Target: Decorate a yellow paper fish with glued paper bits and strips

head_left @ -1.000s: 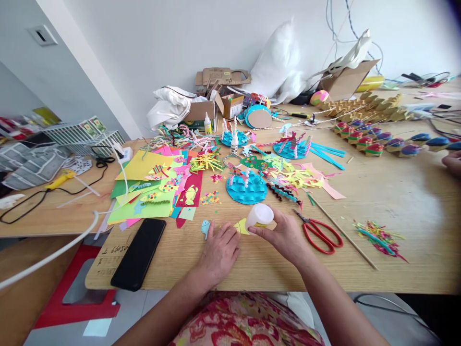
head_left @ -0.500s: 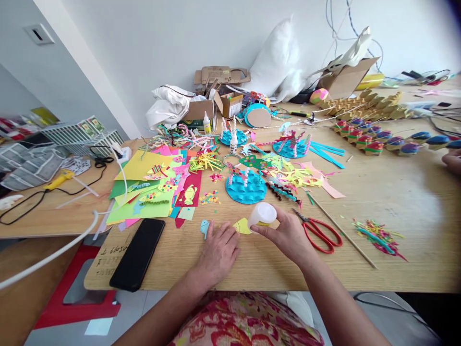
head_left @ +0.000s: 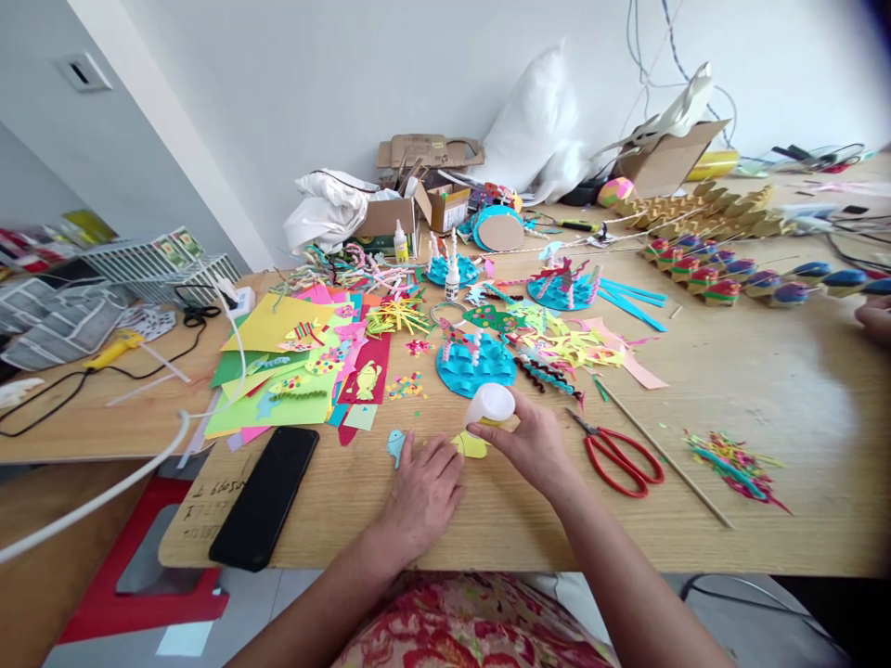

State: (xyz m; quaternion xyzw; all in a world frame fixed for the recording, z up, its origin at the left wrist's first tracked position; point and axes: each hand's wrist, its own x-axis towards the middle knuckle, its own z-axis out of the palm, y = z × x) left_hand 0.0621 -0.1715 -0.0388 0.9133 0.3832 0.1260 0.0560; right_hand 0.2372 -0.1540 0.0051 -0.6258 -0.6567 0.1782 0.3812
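Note:
My left hand [head_left: 423,492] lies flat on the table with its fingertips at the tail of a yellow paper fish [head_left: 473,445]. A small blue paper fish [head_left: 395,447] is just left of those fingers. In my right hand [head_left: 537,443] is a small white, translucent, round container [head_left: 489,404], tilted low over the yellow fish, with some yellow showing near its lower end. Whether it touches the paper I cannot tell. Red-handled scissors [head_left: 594,431] rest to the right, blades partly apart. Behind the container stands a round blue base [head_left: 473,378] with a paper fish on it.
A black phone [head_left: 264,496] and stacked coloured paper [head_left: 257,325] are on the left. A wooden stick [head_left: 661,450] and paper shreds [head_left: 738,464] lie right. Glue bottles [head_left: 452,278] stand behind. Another person's hand [head_left: 873,320] shows at the right edge.
My right hand has moved left and slightly toward the table's back with the white container, which is now above the yellow fish. My left hand has stayed in place.

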